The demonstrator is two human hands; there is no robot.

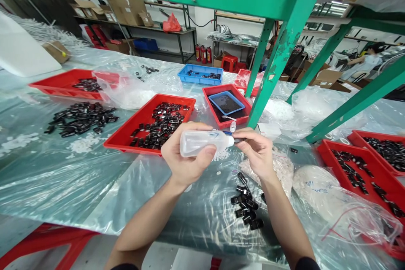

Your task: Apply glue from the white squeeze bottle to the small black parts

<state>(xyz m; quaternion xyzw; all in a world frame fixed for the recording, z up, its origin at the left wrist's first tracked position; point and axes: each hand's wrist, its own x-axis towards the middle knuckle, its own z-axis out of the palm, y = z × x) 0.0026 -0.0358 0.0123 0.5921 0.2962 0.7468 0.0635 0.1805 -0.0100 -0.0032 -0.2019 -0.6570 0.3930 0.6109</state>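
Observation:
My left hand (190, 152) is wrapped round a translucent white squeeze bottle (199, 142), which lies on its side with its nozzle toward the right. My right hand (257, 152) pinches a small dark piece (238, 139) at the nozzle tip; fingers hide most of it. Something thin and blue shows behind the nozzle. Below my right hand, a loose pile of black glossy parts (247, 206) lies on the plastic-covered table (133, 194). Just beyond the bottle, a red tray (126, 147) holds many similar black parts. Tiny white pieces (221, 155) are scattered beneath the nozzle.
A small clear bottle (233, 127) stands before a red tray (209, 109) with a blue tray (228, 93) inside. Green frame posts (272, 67) rise close on the right. Bags of white pieces (314, 179) and red trays (382, 194) lie rightward. Another black pile (80, 119) sits left.

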